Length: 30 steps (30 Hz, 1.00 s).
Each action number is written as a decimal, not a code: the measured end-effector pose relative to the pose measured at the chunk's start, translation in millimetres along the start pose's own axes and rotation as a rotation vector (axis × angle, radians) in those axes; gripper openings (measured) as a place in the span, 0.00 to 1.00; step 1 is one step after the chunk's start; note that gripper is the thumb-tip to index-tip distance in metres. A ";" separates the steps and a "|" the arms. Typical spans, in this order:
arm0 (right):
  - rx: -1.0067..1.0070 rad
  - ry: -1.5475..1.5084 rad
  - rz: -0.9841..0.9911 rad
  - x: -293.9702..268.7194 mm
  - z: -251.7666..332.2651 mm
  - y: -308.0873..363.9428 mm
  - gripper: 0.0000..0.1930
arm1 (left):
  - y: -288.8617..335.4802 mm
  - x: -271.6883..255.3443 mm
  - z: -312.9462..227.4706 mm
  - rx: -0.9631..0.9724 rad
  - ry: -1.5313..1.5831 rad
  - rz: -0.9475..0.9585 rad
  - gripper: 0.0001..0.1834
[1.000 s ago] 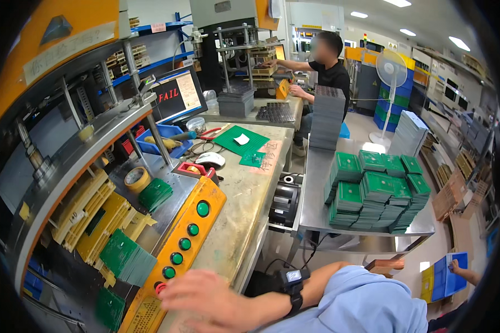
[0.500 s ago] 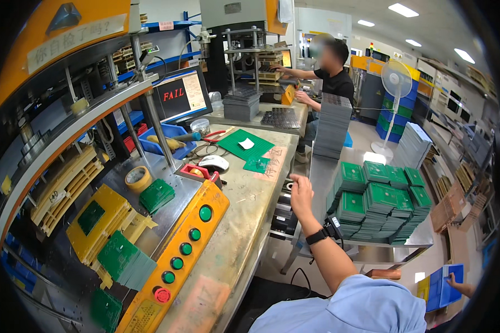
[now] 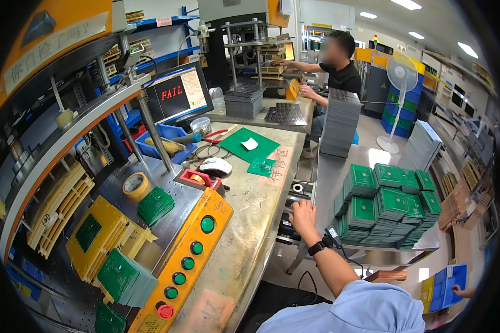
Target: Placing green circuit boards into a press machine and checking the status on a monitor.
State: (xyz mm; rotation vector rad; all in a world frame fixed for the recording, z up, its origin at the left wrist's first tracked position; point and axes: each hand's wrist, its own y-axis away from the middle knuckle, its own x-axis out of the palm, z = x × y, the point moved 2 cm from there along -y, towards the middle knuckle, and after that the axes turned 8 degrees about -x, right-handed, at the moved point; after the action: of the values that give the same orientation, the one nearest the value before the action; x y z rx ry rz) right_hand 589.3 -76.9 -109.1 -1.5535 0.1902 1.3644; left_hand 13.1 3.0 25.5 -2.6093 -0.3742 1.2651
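Note:
My right hand (image 3: 304, 218), with a black band and a small cabled device (image 3: 333, 236) on its wrist, reaches past the bench's right edge. Its fingers curl down over dark equipment with rollers (image 3: 286, 230) beside the bench. What the fingertips hold is hidden. A small white roll (image 3: 298, 188) lies just beyond them. My left hand is out of view. To the right of my hand, several stacks of green circuit boards (image 3: 364, 210) stand on a metal table (image 3: 383, 254).
At left is a press with an orange button panel (image 3: 183, 266), a yellow fixture (image 3: 89, 232) and green boards (image 3: 122, 277). A monitor (image 3: 179, 94), mouse (image 3: 215, 166) and green sheet (image 3: 249, 145) sit farther back. A co-worker (image 3: 341, 66) works beyond; another person's hand (image 3: 458, 291) touches a blue bin (image 3: 449, 283).
My right hand has lowered from beside the bench edge, its fingers now curled down onto the dark equipment. The view has shifted slightly. The stacks are unchanged.

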 end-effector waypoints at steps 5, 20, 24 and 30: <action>-0.236 0.000 0.067 5.9 9.7 -7.1 0.08 | -1.7 2.4 11.0 0.048 0.000 -0.007 0.19; 0.061 -0.741 0.179 -65.0 7.4 -23.9 0.03 | -2.0 4.1 -3.9 0.156 0.056 -0.066 0.17; -0.144 -0.379 -0.190 -146.2 63.3 -65.0 0.04 | -3.5 0.8 -1.2 0.148 0.052 -0.038 0.16; -0.237 -0.820 -0.171 -142.2 128.0 -134.5 0.05 | -2.0 2.0 2.8 0.126 0.062 -0.044 0.16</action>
State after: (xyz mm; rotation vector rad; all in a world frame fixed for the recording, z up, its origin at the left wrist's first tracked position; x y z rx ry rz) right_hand 547.9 14.5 102.1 -1.0427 -0.6109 1.8086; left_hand 11.9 5.8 23.0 -2.5141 -0.3275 1.1519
